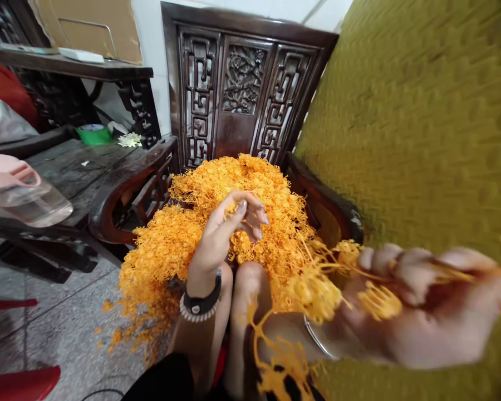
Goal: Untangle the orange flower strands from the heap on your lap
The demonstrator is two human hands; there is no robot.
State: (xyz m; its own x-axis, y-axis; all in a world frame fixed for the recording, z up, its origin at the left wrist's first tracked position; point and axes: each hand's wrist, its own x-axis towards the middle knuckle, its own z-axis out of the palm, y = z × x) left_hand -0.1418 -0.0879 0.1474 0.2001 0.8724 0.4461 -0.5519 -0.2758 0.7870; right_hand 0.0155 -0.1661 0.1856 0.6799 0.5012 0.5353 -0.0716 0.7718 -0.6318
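Observation:
A big heap of orange, thin-branched pieces, plastic-looking, fills the wooden chair in front of my knees. Over its middle hovers my left hand, fingers loosely curved and apart, with nothing visibly gripped. My right hand is raised at the right, close to the camera and blurred, its fingers wrapped round a strand of the orange pieces. From that hand an orange cluster hangs toward the heap. Another orange branched piece shows in front of my right forearm; whether it joins the held strand is unclear.
The carved dark chair has curved arms either side of the heap. On a dark wooden bench at left stand a pink-lidded clear jug and a green tape roll. A yellow-green woven surface rises at right. Loose orange bits lie on the floor.

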